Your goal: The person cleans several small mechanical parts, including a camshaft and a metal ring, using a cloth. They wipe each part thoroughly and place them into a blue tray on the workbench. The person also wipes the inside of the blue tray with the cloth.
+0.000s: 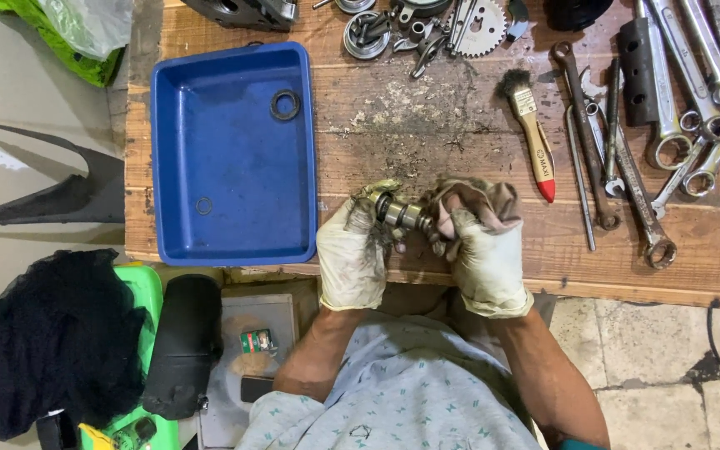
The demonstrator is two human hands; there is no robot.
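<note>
1. The left hand [352,250], in a soiled pale glove, is closed around the left end of a short grey metal shaft with stepped collars and lobes [403,216], fingers curled over its bearing end.
2. The right hand [483,250], gloved alike, is closed on the shaft's right end, with what looks like a scrap of dirty cloth bunched under the fingers. The shaft lies level between both hands, just above the near edge of the worn wooden tabletop [460,117].
3. To do this well, I judge the left hand should hold firm as the anchor while the right works round the shaft; keeping it low over the tabletop means a slip costs little.
4. Left of the hands sits a blue rectangular plastic tray [235,150] holding a dark rubber ring [285,105] and a smaller ring [203,205].
5. To the far right lie a wooden-handled brush with a red tip [532,133] and a spread of steel spanners [677,100]; greasy grit could make the grip slide.
</note>
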